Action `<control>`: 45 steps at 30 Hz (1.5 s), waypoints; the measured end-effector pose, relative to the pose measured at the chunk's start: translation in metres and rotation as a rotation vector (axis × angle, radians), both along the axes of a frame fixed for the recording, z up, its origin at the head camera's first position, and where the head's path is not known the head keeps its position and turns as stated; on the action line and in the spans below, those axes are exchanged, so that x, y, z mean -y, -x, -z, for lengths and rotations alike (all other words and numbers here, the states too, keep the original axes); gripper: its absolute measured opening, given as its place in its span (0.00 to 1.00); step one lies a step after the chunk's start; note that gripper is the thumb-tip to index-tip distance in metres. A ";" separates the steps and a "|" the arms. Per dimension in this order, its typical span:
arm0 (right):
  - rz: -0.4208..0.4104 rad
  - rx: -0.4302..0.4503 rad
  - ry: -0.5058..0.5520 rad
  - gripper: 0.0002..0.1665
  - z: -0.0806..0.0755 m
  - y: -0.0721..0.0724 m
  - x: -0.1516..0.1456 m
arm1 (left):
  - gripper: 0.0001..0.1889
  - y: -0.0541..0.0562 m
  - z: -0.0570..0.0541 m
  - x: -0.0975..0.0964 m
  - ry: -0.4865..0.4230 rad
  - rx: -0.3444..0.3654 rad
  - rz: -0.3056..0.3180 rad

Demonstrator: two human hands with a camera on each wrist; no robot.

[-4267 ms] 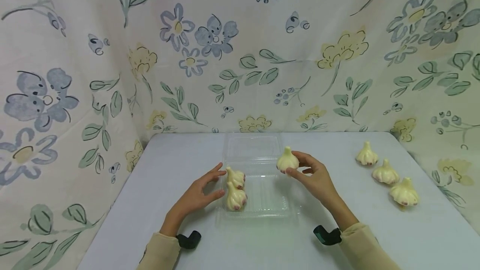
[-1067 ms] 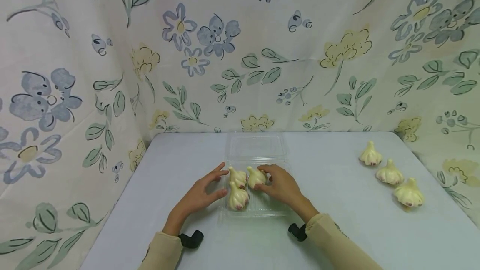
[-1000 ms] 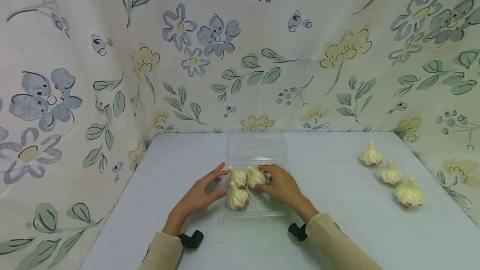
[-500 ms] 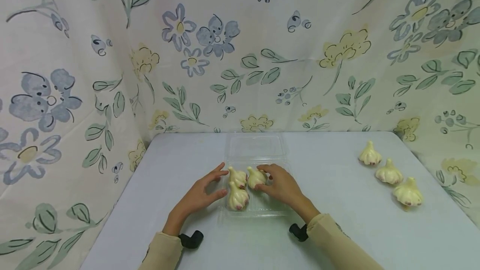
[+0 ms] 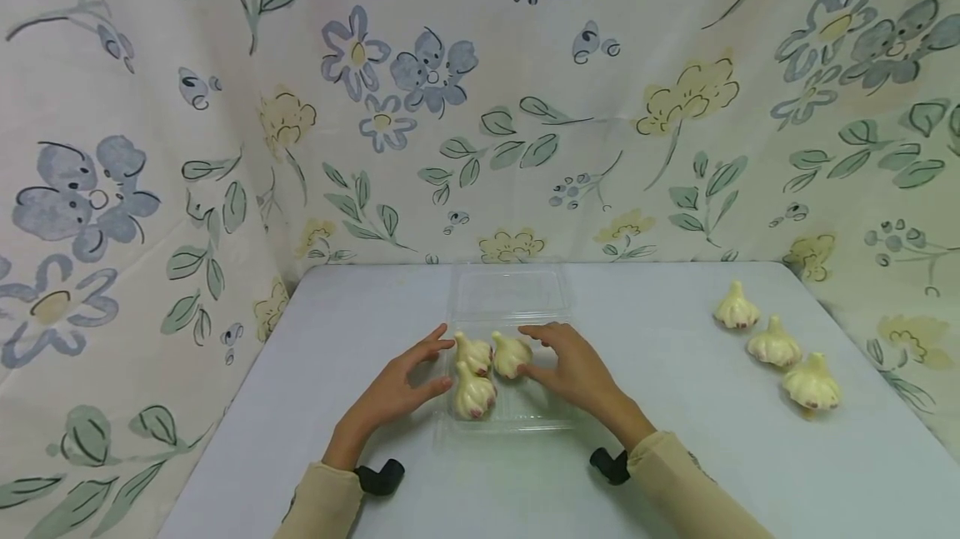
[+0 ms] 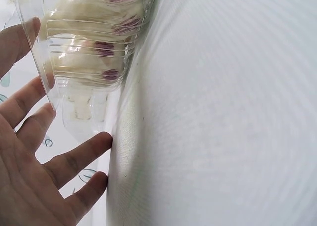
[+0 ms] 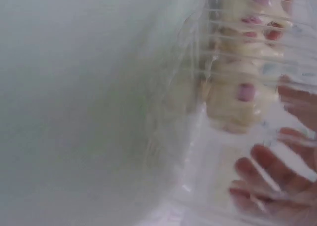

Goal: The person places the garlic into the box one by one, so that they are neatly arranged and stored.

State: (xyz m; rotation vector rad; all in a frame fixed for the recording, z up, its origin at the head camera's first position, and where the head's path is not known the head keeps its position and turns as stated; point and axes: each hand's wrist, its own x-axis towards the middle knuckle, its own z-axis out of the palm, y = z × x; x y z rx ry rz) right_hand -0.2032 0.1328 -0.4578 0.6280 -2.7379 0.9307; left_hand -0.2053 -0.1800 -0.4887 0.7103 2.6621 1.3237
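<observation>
The garlic bulb (image 5: pixel 512 356) may tip if the thumb of the right hand (image 5: pixel 577 368) catches its side; its rounded base offers little resistance to rolling. A push leftward could also crowd the rear-left bulb (image 5: pixel 477 353) and front-left bulb (image 5: pixel 476 397). The clear container (image 5: pixel 517 429) appears light: a snagged wall could shift it toward the worktop's far edge, which its opened lid (image 5: pixel 510 293) reaches.

Position: the garlic bulb sits neck up in the container, around mid-width of the worktop (image 5: pixel 660 314) and nearer its far edge than its near side. It lies directly left of the right hand, beside the thumb tip; contact cannot be confirmed. The right hand is spread and grips nothing. The left hand (image 5: pixel 397 389), fingers apart, is at the container's left wall without grasping it. Three spare bulbs (image 5: pixel 774 346) lie along the worktop's right edge, well apart from both hands.
</observation>
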 end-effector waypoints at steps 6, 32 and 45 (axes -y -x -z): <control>-0.006 -0.144 0.050 0.33 0.003 0.000 -0.010 | 0.32 -0.001 0.000 0.000 -0.001 0.000 0.002; 0.144 -0.189 0.200 0.28 0.011 -0.008 -0.056 | 0.32 0.001 0.003 0.000 -0.021 0.000 0.016; 0.267 -0.223 0.219 0.27 0.024 -0.015 -0.092 | 0.32 -0.001 0.001 0.000 -0.010 0.006 0.009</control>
